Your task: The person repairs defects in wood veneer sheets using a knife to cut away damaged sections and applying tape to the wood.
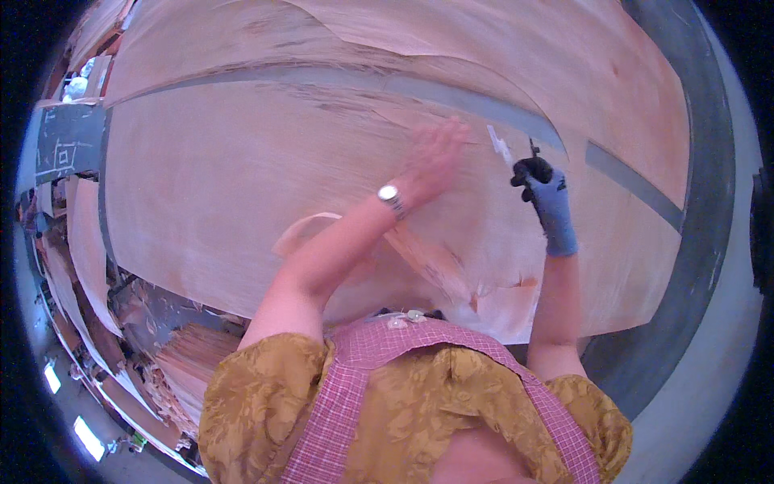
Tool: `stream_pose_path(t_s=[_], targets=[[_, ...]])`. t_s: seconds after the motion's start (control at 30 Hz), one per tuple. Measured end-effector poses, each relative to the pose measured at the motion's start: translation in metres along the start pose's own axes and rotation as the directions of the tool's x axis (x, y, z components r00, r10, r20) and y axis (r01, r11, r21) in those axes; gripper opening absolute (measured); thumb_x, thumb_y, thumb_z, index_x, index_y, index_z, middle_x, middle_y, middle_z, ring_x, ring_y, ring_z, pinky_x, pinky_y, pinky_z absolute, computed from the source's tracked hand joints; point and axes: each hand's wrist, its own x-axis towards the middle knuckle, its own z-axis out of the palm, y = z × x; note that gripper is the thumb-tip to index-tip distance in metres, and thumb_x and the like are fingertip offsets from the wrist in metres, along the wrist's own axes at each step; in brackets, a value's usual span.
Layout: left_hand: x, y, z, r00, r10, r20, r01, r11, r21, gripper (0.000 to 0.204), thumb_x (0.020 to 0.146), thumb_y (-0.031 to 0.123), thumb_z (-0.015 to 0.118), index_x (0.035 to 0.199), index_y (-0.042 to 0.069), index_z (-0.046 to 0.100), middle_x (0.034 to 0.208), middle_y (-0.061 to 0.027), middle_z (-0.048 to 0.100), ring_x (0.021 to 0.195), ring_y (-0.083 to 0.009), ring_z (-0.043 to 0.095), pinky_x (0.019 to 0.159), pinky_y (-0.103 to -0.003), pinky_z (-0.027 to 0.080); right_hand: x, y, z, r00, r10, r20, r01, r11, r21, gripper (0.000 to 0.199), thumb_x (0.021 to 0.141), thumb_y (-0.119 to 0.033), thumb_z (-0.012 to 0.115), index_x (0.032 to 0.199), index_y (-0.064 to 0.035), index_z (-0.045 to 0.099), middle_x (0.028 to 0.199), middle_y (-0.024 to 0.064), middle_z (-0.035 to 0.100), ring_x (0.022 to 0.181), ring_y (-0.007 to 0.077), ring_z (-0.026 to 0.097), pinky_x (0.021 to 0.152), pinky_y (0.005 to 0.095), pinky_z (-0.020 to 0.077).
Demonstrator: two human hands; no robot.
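We have a broad, pale wood veneer sheet point(193, 185) spread in front of us, passing beneath both hands and reaching well past them on either side. Our bare left hand point(439, 157) is over the middle of the veneer sheet, palm down, fingers stretched out and grasping nothing; it is blurred, and we cannot tell whether it touches the wood. A round-faced wristwatch point(389, 194) sits on that wrist.

Our right hand point(542, 184), in a blue glove point(556, 218) with black fingers, is over the right part of the veneer sheet. Its fingers are curled around a small dark tool point(534, 148), whose tip points toward the sheet's far side; we cannot make out its exact kind. Just left of this tool, against the veneer sheet, is a narrow white piece point(499, 144), too blurred to identify.

Beyond the veneer sheet's far edge runs a grey strip point(484, 103), with another veneer layer point(500, 32) past it. Loose veneer scraps point(427, 256) lie on the sheet's near part, close to our pink checked apron point(347, 403). To the left of the veneer sheet we see a dark panel with white markings point(71, 137) and stacked veneer point(197, 355).
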Motion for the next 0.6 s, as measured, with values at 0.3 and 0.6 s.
stream_pose_path(t_s=[0.3, 0.6], targets=[[-0.039, -0.083, -0.047, 0.932, -0.278, -0.232, 0.220, 0.944, -0.247, 0.054, 0.086, 0.011, 0.056, 0.138, 0.001, 0.044, 0.144, -0.0186, 0.043, 0.134, -0.0324, 0.041, 0.112, -0.047, 0.029, 0.051, -0.065, 0.164, 0.964, 0.031, 0.265, -0.142, 0.901, 0.409, 0.024, 0.093, -0.025, 0.064, 0.108, -0.0067, 0.065, 0.084, 0.0071, 0.071, 0.048, 0.0060, 0.049, 0.042, 0.0211, 0.0373], [-0.036, -0.118, -0.049, 0.993, -0.104, 0.057, 0.091, 0.976, 0.199, 0.052, 0.087, 0.022, 0.057, 0.138, 0.017, 0.052, 0.147, -0.0135, 0.044, 0.132, -0.0248, 0.044, 0.108, -0.040, 0.033, 0.066, -0.026, 0.195, 0.946, 0.146, 0.288, -0.259, 0.875, 0.408, 0.024, 0.091, -0.025, 0.068, 0.103, -0.0042, 0.067, 0.078, 0.0069, 0.069, 0.055, 0.0128, 0.060, 0.048, 0.0248, 0.0467]])
